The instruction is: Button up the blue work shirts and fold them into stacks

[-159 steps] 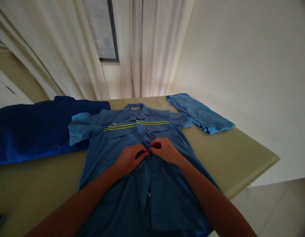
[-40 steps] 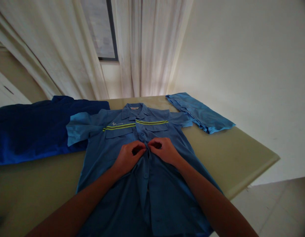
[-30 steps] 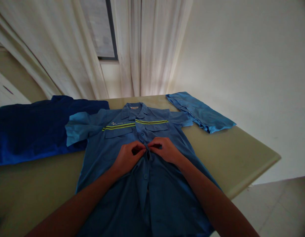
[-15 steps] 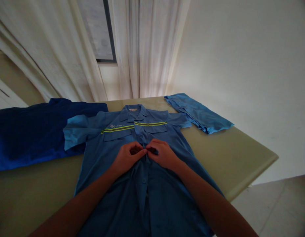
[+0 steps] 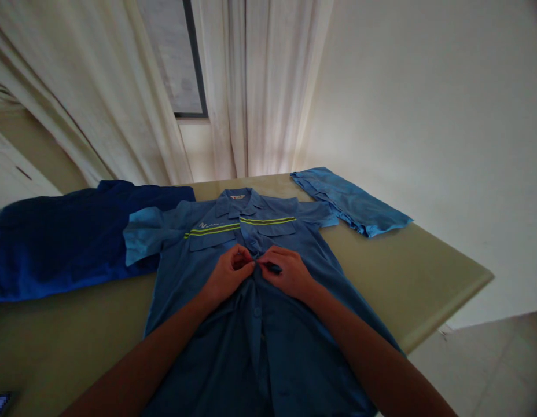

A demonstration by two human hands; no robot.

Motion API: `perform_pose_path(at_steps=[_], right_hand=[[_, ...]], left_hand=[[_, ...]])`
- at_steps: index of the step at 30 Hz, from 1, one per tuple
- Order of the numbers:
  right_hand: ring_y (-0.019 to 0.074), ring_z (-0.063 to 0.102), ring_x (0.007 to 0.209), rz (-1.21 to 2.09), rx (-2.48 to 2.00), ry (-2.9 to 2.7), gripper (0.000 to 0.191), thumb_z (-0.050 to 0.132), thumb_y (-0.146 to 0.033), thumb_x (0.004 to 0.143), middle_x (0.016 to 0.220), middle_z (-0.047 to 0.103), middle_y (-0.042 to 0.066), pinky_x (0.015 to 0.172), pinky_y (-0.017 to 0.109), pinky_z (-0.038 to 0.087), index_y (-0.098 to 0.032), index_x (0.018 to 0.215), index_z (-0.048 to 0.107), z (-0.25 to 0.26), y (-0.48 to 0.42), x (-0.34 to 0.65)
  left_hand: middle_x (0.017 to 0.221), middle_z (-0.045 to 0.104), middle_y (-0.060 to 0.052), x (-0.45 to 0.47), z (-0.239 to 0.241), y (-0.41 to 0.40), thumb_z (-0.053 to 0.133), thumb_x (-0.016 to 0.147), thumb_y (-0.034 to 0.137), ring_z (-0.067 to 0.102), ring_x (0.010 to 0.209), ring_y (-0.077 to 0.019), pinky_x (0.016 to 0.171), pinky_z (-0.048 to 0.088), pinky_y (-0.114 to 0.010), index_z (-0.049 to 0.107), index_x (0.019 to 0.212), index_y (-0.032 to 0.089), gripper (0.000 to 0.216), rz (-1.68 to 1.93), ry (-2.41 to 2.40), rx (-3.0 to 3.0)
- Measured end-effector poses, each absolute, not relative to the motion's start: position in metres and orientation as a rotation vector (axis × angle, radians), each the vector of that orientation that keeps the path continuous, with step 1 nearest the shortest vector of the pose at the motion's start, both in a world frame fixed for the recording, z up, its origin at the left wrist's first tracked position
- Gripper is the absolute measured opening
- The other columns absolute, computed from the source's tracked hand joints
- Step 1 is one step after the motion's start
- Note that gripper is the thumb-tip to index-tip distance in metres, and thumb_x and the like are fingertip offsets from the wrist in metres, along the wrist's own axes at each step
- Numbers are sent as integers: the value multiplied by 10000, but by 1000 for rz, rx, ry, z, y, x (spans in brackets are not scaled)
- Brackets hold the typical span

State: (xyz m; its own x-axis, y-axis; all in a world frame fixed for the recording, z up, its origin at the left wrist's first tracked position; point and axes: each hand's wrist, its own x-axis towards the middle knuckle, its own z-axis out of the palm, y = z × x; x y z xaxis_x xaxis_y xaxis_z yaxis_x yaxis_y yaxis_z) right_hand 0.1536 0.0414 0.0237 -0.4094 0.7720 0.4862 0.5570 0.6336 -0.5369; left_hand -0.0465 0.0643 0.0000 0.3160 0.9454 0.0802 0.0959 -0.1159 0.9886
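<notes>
A blue short-sleeved work shirt (image 5: 208, 301) with a yellow reflective chest stripe lies face up on the table, collar away from me. My left hand (image 5: 227, 273) and my right hand (image 5: 286, 272) meet at the shirt's front placket just below the chest pockets. Both hands are closed, each pinching one edge of the placket, fingertips almost touching. The button or hole between them is hidden by my fingers. Lower down, the placket gapes a little and one button shows.
A dark blue garment (image 5: 51, 243) lies at the left, partly under the shirt's sleeve. A folded light blue garment (image 5: 350, 202) sits at the far right corner. The beige table (image 5: 425, 272) ends at the right, with tiled floor beyond. Curtains hang behind.
My hands have stayed pinched together at the same spot on the placket, fingers shifting slightly. The view has tilted a little.
</notes>
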Motion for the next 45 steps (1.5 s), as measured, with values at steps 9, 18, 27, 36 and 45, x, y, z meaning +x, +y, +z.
perform_pose_path(at_steps=[9,18,27,36,45], right_hand=[[190,685,886,63,-1055,-2280,166,574,-186,955,999,737,76,815,289,523,-235,994,727,20,39,152],[167,684,815,528,-1065,-2046,108,709,-251,894,919,720,37,763,274,538,-208,992,691,21,43,153],[165,657,788,445,-1132,-2078,94,676,-233,917,893,700,42,742,268,492,-195,985,728,15,47,154],[138,575,649,356,-1303,-2069,243,608,-393,969,730,654,6,639,250,386,-186,846,641,50,40,164],[297,697,876,273,-1769,-2483,388,682,-515,858,1017,736,134,699,336,437,-178,1050,687,54,-65,141]], left_hand=[[821,693,13,-48,11,65,811,696,384,658,742,-149,695,490,-257,564,881,199,359,945,967,1249],[763,675,40,-46,13,63,813,669,353,628,676,-132,646,454,-237,537,871,203,374,960,1019,1166],[826,664,4,-48,1,69,711,787,470,650,780,-181,706,483,-289,551,917,202,338,975,1112,1472],[744,641,-11,-56,44,32,461,996,425,600,703,-200,644,357,-314,580,840,211,290,549,1210,2263],[1063,684,-82,-66,42,-52,630,856,383,635,976,-277,790,429,-361,643,1008,210,230,178,1166,2512]])
